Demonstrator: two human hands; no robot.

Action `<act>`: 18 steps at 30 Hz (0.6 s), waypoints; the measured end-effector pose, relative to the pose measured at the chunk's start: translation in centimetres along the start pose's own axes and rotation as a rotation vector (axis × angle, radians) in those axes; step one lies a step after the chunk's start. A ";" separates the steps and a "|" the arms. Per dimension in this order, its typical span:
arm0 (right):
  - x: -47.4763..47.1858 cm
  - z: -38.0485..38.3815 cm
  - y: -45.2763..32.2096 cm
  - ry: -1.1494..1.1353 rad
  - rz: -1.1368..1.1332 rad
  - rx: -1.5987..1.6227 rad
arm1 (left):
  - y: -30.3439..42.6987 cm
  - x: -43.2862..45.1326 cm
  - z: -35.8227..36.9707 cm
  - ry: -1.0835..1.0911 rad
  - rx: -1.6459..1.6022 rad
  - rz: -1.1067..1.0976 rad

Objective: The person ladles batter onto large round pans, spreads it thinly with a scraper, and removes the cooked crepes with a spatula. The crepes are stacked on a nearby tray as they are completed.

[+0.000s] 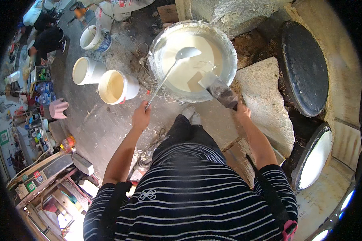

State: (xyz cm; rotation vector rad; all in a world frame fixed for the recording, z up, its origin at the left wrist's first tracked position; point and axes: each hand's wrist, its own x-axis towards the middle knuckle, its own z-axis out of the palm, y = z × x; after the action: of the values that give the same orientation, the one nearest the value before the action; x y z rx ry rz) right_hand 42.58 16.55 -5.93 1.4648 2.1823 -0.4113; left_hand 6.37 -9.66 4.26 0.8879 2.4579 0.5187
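A large round metal basin [229, 61], its rim crusted pale, stands on the floor before my feet. Creamy white liquid [175, 45] fills much of it. My left hand [141, 117] grips the end of a long-handled metal ladle [188, 53], whose bowl is over the liquid; whether it touches the surface I cannot tell. In my right hand [243, 112] is a broad flat scraper [220, 92] with a dark smeared face. Its wet, pale outer end reaches over the basin's near right side, and thin strands of liquid show beside it.
Left of the basin stand two white buckets [132, 87] [95, 70] and a printed bucket [104, 42]. A pink stool [58, 107] and a bent-over person [49, 39] are farther left. To the right lie a rough pale slab [262, 102] and a dark round pan [306, 69].
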 end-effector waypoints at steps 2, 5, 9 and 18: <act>-0.7 -1.3 3.0 -0.062 -0.007 -0.056 | 0.7 -1.3 1.2 -0.019 -0.043 -0.039; -3.2 -4.8 5.9 -0.086 0.063 -0.090 | 1.2 -3.3 2.2 -0.011 -0.083 -0.085; -6.0 -8.3 8.1 0.059 0.055 -0.069 | 1.8 -5.4 2.7 0.001 -0.112 -0.161; 2.4 -4.4 3.4 -0.327 -0.087 0.874 | 3.3 -7.1 4.5 0.090 -0.236 -0.150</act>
State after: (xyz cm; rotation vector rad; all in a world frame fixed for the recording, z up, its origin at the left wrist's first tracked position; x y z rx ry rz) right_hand 44.03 21.95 -3.44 1.5331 1.8625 -1.6598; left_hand 15.25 -11.23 4.32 0.5924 2.4535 0.7900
